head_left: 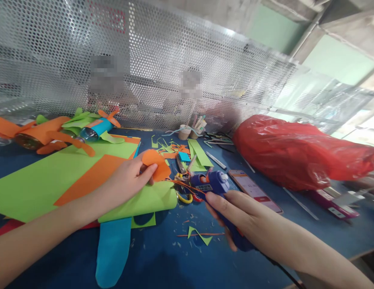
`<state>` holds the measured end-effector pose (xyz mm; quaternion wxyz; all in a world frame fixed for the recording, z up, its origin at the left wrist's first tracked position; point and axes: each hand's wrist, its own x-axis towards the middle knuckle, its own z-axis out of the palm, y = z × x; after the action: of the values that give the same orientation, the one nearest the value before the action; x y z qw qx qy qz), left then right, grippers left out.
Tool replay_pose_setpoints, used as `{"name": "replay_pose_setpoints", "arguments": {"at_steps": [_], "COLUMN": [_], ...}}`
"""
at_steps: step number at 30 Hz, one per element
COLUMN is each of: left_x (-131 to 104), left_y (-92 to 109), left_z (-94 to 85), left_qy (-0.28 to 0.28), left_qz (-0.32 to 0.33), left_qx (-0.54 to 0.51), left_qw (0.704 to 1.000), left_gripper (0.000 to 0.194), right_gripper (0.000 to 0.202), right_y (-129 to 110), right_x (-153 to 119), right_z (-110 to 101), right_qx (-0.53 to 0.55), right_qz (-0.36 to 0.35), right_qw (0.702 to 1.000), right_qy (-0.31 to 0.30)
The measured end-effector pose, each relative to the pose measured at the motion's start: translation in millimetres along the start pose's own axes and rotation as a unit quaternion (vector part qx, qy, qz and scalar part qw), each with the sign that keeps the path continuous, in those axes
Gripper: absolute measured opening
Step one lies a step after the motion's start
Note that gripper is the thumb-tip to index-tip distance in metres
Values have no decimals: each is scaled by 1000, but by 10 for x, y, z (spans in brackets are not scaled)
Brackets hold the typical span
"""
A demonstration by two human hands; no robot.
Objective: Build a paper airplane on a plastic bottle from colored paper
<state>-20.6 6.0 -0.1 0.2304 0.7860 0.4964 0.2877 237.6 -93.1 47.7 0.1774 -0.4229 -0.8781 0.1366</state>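
Observation:
My left hand (135, 172) pinches a small rounded orange paper piece (158, 164) between thumb and fingers. In my right hand (231, 212) is a blue hot glue gun (209, 182), pointing left toward the orange piece, its nozzle end hard to make out. Below my left hand lies a cylinder wrapped in light green paper (144, 202), with a rounded blue paper strip (113, 253) extending from under it. Scissors (184, 196) with yellow handles lie behind the glue gun, partly hidden.
Green sheets (33, 180) and paper-covered bottles (98, 128) occupy the left. Paper scraps (171, 150) and cups of pens (185, 131) stand near the perforated metal screen (162, 52). A phone (254, 190) and red plastic bag (283, 148) lie right. People are behind the screen.

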Motion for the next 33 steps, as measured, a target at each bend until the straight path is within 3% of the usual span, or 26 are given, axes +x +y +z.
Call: {"name": "replay_pose_setpoints", "arguments": {"at_steps": [5,10,14,17,21,24,29,33], "left_x": [-8,-14,-14,-20,-49,-73,-102,-121], "left_y": [26,-25,-60,-51,14,82,159,172], "left_z": [-15,16,40,22,-25,-50,-71,-89], "left_qy": [10,18,33,22,28,42,77,73], "left_qz": [9,34,78,127,159,162,151,140], "left_qx": [11,-4,-13,-9,18,17,-2,-7], "left_qw": [1000,999,996,992,987,986,986,988], "left_gripper": [30,27,29,26,25,20,19,17], "right_gripper": [44,50,57,62,54,53,39,28], "right_y": [-103,-212,-169,-5,345,633,1035,1195], "right_x": [55,103,-31,-207,-386,-459,-549,-558], "right_z": [-40,-90,-130,-143,-88,19,259,355], "right_qx": [109,213,272,201,85,-43,-145,-181], "right_qz": [103,280,325,351,352,297,249,210], "right_qw": [989,936,905,907,917,939,951,959], "right_qy": [-5,-21,48,118,170,166,111,58]}}
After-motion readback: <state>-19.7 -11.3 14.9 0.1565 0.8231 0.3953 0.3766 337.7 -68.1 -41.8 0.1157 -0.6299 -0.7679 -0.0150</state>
